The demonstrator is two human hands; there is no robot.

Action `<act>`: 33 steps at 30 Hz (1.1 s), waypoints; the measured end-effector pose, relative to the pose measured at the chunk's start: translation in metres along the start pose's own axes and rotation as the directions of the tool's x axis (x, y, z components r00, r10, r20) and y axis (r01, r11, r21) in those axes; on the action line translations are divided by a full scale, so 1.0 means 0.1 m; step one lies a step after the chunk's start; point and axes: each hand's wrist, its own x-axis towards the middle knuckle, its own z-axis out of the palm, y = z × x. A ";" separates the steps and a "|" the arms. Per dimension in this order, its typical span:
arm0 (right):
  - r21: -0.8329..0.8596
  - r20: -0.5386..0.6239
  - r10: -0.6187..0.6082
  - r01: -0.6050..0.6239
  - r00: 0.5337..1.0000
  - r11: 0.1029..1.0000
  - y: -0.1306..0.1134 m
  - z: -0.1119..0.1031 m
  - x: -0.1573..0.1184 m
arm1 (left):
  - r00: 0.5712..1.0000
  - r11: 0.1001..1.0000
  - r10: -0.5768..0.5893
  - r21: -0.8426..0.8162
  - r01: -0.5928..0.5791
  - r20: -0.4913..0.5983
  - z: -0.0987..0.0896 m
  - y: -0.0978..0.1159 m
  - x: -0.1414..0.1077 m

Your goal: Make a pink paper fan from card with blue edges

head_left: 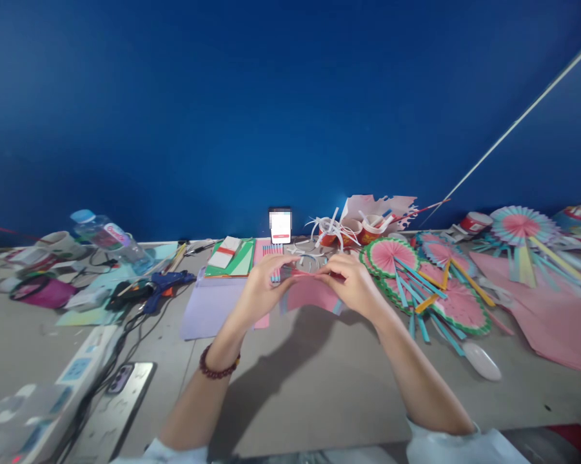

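Between my two hands, a pink paper piece (314,295) with bluish side edges is held up above the table, its lower edge curving. My left hand (265,283) pinches its upper left part between thumb and fingers. At the upper right, my right hand (351,280) pinches the same paper. A dark beaded bracelet (219,364) circles my left wrist. Just beyond my hands lies a clear roll of tape (307,263), partly covered. To the right of my right hand are paper fans (393,258) in pink and green with blue strips.
A phone (280,225) stands lit against the blue wall. Left are lilac paper (206,312), green sheets (244,258), a glue gun (167,287), a bottle (111,238), a power strip (75,380) and another phone (120,403). Pink sheets (551,316) and a white oval object (482,362) lie right.
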 end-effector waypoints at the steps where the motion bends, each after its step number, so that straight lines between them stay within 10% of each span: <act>1: -0.001 -0.002 0.000 0.000 1.000 1.000 0.00 0.00 0.00 | 1.000 1.000 -0.013 -0.017 0.013 0.000 0.00 0.00 0.00; 33: 0.161 0.106 0.055 -0.072 0.993 0.984 -0.05 0.08 -0.01 | 0.971 0.929 -0.239 -0.289 0.231 0.008 0.13 0.02 0.02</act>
